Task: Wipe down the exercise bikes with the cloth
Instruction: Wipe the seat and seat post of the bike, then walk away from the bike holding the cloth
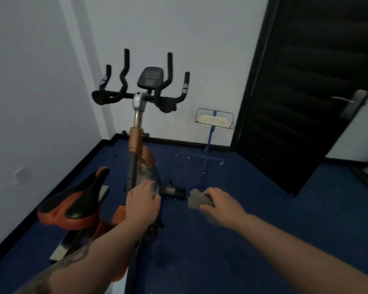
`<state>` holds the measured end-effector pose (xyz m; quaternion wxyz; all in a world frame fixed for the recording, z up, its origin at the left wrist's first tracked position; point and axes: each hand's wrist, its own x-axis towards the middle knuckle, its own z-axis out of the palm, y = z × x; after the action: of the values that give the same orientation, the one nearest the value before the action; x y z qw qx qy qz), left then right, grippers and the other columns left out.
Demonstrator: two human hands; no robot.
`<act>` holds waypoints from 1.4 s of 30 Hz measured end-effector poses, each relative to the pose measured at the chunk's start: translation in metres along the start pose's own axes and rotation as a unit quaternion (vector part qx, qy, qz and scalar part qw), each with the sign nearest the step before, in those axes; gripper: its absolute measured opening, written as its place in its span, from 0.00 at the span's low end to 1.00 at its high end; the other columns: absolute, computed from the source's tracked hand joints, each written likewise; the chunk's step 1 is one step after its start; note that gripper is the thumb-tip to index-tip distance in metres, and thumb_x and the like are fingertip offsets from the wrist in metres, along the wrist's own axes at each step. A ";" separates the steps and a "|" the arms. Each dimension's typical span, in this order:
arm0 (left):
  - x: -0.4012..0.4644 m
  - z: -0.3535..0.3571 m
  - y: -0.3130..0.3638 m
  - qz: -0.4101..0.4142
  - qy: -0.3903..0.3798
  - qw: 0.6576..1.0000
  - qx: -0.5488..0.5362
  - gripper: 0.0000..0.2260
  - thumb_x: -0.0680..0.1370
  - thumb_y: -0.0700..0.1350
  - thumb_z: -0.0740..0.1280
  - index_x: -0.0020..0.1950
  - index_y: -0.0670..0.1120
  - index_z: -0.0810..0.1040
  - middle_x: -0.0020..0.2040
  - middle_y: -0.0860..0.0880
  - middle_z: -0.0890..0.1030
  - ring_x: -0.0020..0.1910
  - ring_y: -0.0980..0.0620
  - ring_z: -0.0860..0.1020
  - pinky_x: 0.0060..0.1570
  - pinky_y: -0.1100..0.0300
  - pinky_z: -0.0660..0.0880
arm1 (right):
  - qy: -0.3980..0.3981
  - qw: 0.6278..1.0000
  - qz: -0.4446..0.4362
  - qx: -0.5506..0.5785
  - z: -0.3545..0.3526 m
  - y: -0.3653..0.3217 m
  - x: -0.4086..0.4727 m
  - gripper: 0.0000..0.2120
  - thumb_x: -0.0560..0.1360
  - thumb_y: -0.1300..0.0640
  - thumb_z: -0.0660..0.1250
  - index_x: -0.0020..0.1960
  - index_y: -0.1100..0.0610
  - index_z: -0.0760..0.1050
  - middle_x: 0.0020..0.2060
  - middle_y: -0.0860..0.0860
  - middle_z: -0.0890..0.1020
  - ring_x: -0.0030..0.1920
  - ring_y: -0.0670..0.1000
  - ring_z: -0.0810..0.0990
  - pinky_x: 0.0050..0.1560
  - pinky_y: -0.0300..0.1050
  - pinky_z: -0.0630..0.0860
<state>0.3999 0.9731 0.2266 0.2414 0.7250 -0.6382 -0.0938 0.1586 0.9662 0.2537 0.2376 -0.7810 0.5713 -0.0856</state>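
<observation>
An orange and black exercise bike (pixel 137 141) stands in the room's left corner, its black handlebars and small console at the top and its saddle (pixel 79 200) at the lower left. My left hand (pixel 141 201) rests on the bike's frame beside the flywheel housing, fingers spread over it. Right of the bike, my right hand (pixel 220 205) grips a bunched grey cloth (pixel 197 199) in the air above the floor, apart from the bike.
Blue carpet (pixel 242 240) covers the floor. A blue metal stand (pixel 210 141) with a white tray stands against the back wall. A dark door (pixel 306 81) with a metal handle is open at the right. White walls close the left and back.
</observation>
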 end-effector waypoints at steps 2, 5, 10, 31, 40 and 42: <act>-0.001 0.018 0.025 0.017 -0.028 0.999 0.019 0.18 0.80 0.48 0.60 0.69 0.47 0.71 0.65 0.49 0.75 0.63 0.48 0.73 0.64 0.54 0.66 | 0.011 1.000 0.018 -0.006 -0.016 0.027 -0.011 0.13 0.78 0.46 0.65 0.59 0.50 0.67 0.53 0.47 0.75 0.50 0.47 0.75 0.48 0.45 0.73; 0.005 0.038 0.061 0.038 -0.064 0.997 0.030 0.16 0.79 0.48 0.60 0.66 0.48 0.72 0.64 0.49 0.76 0.60 0.48 0.74 0.61 0.53 0.69 | 0.015 0.999 0.043 -0.026 -0.043 0.061 -0.021 0.14 0.77 0.49 0.66 0.56 0.49 0.63 0.49 0.48 0.75 0.45 0.48 0.75 0.40 0.44 0.71; 0.021 0.062 0.112 0.053 -0.072 0.996 0.012 0.16 0.79 0.46 0.62 0.66 0.48 0.73 0.64 0.50 0.76 0.60 0.48 0.75 0.61 0.53 0.70 | 0.033 0.997 0.058 -0.051 -0.076 0.098 -0.011 0.18 0.72 0.54 0.68 0.57 0.50 0.63 0.49 0.48 0.76 0.44 0.49 0.76 0.39 0.46 0.73; 0.269 0.200 0.217 0.153 -0.166 0.974 0.005 0.18 0.79 0.46 0.62 0.69 0.47 0.72 0.67 0.50 0.75 0.64 0.49 0.73 0.64 0.54 0.69 | 0.044 0.975 0.021 -0.216 -0.133 0.251 0.190 0.10 0.79 0.49 0.63 0.58 0.52 0.72 0.52 0.48 0.73 0.53 0.50 0.74 0.44 0.46 0.71; 0.382 0.269 0.278 0.157 -0.206 0.966 0.011 0.19 0.80 0.46 0.60 0.72 0.49 0.70 0.70 0.52 0.72 0.66 0.50 0.71 0.65 0.54 0.68 | 0.000 0.972 0.031 -0.235 -0.182 0.361 0.294 0.11 0.79 0.53 0.58 0.61 0.52 0.70 0.54 0.49 0.73 0.53 0.50 0.74 0.45 0.47 0.71; 0.411 0.281 0.289 0.150 -0.214 0.965 0.021 0.18 0.80 0.46 0.59 0.71 0.49 0.71 0.70 0.52 0.72 0.65 0.50 0.72 0.65 0.54 0.69 | -0.013 0.972 0.025 -0.235 -0.195 0.380 0.321 0.11 0.78 0.52 0.59 0.59 0.52 0.71 0.53 0.49 0.73 0.52 0.51 0.74 0.44 0.46 0.70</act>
<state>0.0892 0.4898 0.1895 0.0954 0.5890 -0.7781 -0.1966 -0.1371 0.5247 0.2020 0.0572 -0.8013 0.5917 0.0674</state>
